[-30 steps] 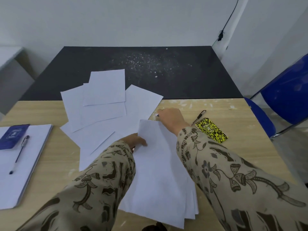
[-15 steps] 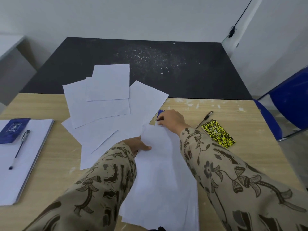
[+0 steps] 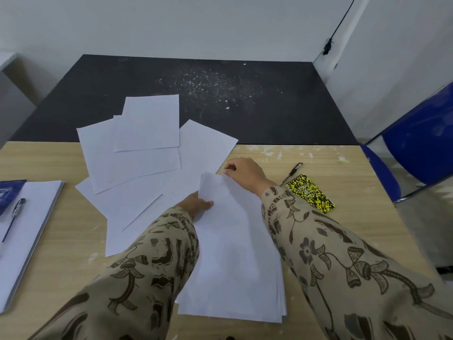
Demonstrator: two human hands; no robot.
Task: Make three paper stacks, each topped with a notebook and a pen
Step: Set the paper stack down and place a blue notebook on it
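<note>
A gathered paper stack (image 3: 232, 253) lies on the wooden table (image 3: 68, 244) in front of me. My left hand (image 3: 196, 203) grips its left edge near the top. My right hand (image 3: 242, 173) pinches the stack's top right corner with curled fingers. Several loose white sheets (image 3: 147, 143) fan out behind the stack. To the right lie a yellow-and-black notebook (image 3: 310, 193) and a black pen (image 3: 291, 173). At the far left a neat paper stack (image 3: 31, 229) carries a blue notebook (image 3: 9, 192) and a pen (image 3: 14, 214).
A black table (image 3: 245, 106) with white specks adjoins the wooden one at the back; some loose sheets overlap it. A blue chair (image 3: 421, 148) stands at the right. White walls close the back.
Both hands stay on the gathered stack. A small blue thing seen at my right fingertips half a second ago is hidden now. The view has shifted slightly.
</note>
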